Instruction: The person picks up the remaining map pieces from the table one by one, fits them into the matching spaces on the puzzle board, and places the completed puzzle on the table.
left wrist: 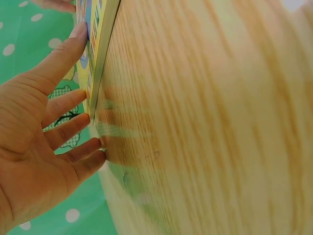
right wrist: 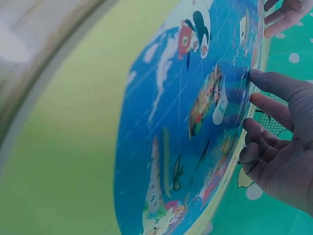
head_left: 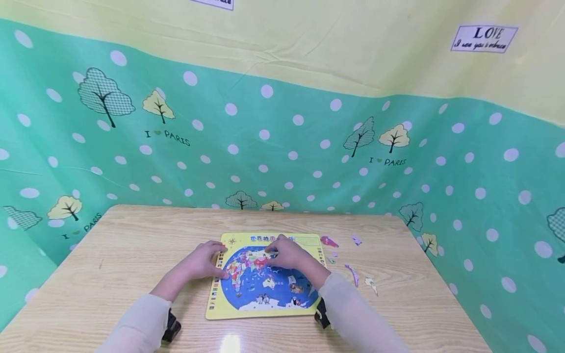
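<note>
A yellow-bordered world map puzzle [head_left: 215, 312] lies flat on the table, its blue oval printed with continents and animals. My left hand [head_left: 199, 262] is at the board's left side. In the left wrist view its thumb [left wrist: 78, 30] rests on the board, while the other fingers spread along the edge and down to the table. Over the upper middle of the map is my right hand [head_left: 289, 254]. The right wrist view shows its thumb and index fingertips touching the map surface [right wrist: 142, 122], with other fingers loosely bent. No piece can be made out between them.
Loose puzzle pieces lie on the table right of the board: a red-pink one [head_left: 329, 241], a long purple one [head_left: 352, 275], a cream one [head_left: 371, 284], a lilac one [head_left: 356, 239] and smaller bits. A dotted green curtain [head_left: 282, 171] hangs behind the wooden table [head_left: 145, 225].
</note>
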Demonstrator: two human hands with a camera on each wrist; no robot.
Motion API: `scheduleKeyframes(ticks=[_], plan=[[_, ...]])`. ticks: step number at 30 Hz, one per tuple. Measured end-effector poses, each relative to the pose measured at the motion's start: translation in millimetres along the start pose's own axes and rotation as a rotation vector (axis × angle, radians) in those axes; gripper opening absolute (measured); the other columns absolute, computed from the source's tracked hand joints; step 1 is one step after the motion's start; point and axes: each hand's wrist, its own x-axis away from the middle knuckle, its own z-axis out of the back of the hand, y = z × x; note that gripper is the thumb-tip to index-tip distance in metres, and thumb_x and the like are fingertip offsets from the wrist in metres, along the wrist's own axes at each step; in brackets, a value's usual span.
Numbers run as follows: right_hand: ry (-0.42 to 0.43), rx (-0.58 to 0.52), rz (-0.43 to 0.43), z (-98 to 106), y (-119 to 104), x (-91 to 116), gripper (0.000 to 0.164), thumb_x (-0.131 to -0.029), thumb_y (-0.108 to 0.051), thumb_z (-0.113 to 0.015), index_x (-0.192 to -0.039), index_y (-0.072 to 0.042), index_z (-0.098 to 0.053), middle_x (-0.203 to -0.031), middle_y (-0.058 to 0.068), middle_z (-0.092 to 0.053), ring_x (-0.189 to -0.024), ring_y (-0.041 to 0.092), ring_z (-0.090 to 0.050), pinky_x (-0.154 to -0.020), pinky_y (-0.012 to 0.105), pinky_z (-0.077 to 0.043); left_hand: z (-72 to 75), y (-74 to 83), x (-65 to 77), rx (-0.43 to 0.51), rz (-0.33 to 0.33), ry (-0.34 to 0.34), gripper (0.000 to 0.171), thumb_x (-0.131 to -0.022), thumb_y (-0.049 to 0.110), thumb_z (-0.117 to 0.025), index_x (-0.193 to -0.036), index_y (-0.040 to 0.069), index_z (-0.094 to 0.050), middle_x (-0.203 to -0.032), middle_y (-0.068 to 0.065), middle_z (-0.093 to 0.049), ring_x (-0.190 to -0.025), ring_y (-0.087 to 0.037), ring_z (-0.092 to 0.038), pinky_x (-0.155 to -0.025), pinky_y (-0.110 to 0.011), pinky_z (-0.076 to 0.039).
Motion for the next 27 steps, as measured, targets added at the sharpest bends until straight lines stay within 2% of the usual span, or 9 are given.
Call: scheduleKeyframes(ticks=[27], plan=[[-0.002, -0.040, 0.025, 0.9, 1.9, 2.3, 0.043, -0.083, -0.037, -0.070, -0.119, -0.015, -0.064, -0.110, 0.004, -0.053, -0.094, 0.014, -0.056, -0.082, 0.031, -0.052, 3.7, 6.8, 3.9, 0.007, 0.008, -0.007, 0.082, -0.059, 0.039, -0.085, -0.125, 0.001, -0.056, -0.138, -0.023, -0.045, -0.127, -0.047, -0.039, -0.107, -0.061, -0.031]])
